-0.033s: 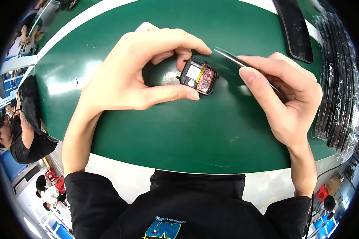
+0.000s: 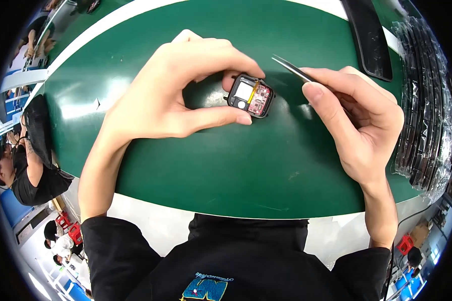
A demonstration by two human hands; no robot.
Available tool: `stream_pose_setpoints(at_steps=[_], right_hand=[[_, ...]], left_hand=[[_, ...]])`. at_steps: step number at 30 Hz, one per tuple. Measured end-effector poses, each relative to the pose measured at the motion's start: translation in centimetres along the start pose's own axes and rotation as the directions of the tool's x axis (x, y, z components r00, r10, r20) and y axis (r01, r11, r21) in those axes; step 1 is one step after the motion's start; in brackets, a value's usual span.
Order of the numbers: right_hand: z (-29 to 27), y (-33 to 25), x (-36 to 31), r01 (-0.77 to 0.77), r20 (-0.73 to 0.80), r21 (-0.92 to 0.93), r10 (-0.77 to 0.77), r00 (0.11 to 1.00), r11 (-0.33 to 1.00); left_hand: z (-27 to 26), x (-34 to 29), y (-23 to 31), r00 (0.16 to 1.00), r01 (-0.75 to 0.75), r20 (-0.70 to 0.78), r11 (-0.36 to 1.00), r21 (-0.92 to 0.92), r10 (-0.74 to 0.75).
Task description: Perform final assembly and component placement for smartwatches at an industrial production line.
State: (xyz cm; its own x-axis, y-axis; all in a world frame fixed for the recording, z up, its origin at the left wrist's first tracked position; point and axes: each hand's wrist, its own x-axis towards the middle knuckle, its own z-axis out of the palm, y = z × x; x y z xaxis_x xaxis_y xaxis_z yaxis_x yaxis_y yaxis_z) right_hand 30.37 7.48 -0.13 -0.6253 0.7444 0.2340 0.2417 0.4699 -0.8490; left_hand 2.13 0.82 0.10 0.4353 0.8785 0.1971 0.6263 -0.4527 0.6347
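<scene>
My left hand (image 2: 168, 93) holds a small black square watch case (image 2: 251, 96) by its edges, thumb at the lower side and index fingertip at the upper side. The case is open to view, showing a red circuit board (image 2: 259, 99), a yellow strip of tape and a silvery white block beside it. A small round pale part lies in its lower left corner. To the right, my right hand (image 2: 364, 120) pinches metal tweezers (image 2: 295, 69) between thumb and fingers. Their tips point toward the upper left, apart from the case.
Both hands are above a green table (image 2: 226, 175) with a pale edge. Stacked black trays in clear plastic (image 2: 422, 105) stand at the right. A long black tray-like object (image 2: 369, 42) lies at the upper right. A person in black (image 2: 32, 175) sits at the left beside a black mesh chair back.
My left index finger has come down onto the upper edge of the watch case. The tweezers have shifted slightly, with their tips still clear of the case.
</scene>
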Motion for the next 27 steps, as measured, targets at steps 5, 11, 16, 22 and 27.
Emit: stream_pose_setpoints(at_steps=[5,11,16,22,27], right_hand=[[1.9,0.4,0.1,0.040,-0.037,0.120,-0.035,0.999,0.992],[2.7,-1.6,0.2,0.178,0.108,-0.228,-0.156,0.982,0.957],[2.2,-1.7,-0.6,0.200,0.062,-0.224,-0.191,0.980,0.954],[-2.7,-5.8,-3.8,0.277,-0.068,-0.279,-0.307,0.949,0.920],[-11.4,-9.0,-6.7,0.184,-0.315,-0.446,-0.346,0.884,0.876]], left_hand=[[0.1,-0.2,-0.2,0.999,-0.035,-0.034,0.999,-0.026,0.034],[-0.1,-0.8,0.2,0.999,0.045,0.000,0.986,-0.163,-0.046],[-0.6,-0.2,0.9,0.998,0.047,0.039,0.978,-0.204,-0.040],[-4.2,-0.5,-2.9,0.939,0.223,-0.214,0.949,-0.221,-0.271],[-11.8,-3.8,-13.9,0.822,0.456,-0.539,0.778,0.433,-0.182]])
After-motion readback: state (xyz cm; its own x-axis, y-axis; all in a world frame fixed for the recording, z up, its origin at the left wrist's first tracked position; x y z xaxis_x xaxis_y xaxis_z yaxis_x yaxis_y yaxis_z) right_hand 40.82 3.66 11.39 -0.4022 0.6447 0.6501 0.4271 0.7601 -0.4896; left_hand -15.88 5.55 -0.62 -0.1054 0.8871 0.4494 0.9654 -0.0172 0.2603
